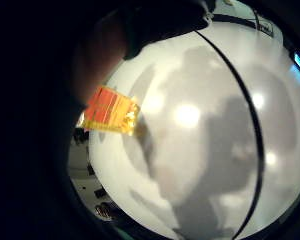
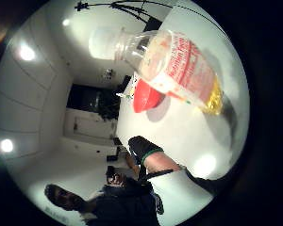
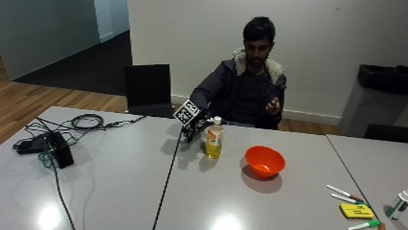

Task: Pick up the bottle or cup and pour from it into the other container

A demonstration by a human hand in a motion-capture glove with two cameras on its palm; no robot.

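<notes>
In the outside view a clear plastic bottle (image 3: 214, 141) with a white cap, a red-and-white label and yellow liquid in its lower part stands upright on the grey table (image 3: 121, 187). My gloved right hand (image 3: 194, 128) is close beside it, on the side away from the orange bowl (image 3: 265, 160). The bowl sits on the table a short way from the bottle. The thumb side palm view shows the whole bottle (image 2: 179, 66) near the palm with no finger round it, and the bowl (image 2: 146, 96) behind it. The bottle's yellow base (image 1: 112, 112) shows beside the glove (image 1: 160, 20).
A black cable (image 3: 169, 182) runs across the table from the hand to the near edge. A black device (image 3: 57, 149) with tangled cables lies at the left. Markers (image 3: 344, 192) and a yellow block (image 3: 357, 211) lie at the right. The person's bare hand (image 3: 273, 105) is raised at chest height.
</notes>
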